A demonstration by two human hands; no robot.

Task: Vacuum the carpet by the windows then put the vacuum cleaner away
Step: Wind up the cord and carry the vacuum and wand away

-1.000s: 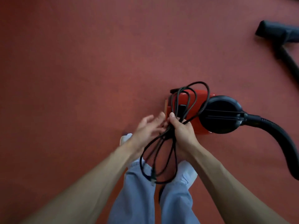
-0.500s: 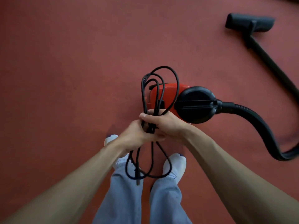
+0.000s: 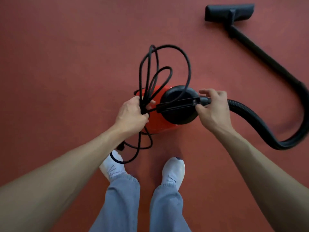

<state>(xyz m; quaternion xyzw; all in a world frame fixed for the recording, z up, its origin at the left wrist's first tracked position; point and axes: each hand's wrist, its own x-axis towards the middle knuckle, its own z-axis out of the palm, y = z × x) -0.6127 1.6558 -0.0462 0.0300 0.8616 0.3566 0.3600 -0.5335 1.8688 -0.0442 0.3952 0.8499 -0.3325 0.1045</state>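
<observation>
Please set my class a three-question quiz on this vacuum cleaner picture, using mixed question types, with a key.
1. True or false: the floor nozzle lies on the carpet, apart from the red vacuum body.
2. Which hand grips the bundled cord? A left, B right, C both.
3. Fill in: the right hand is at the black ___ where it joins the body.
Key: 1 true; 2 A, the left hand; 3 hose.
</observation>
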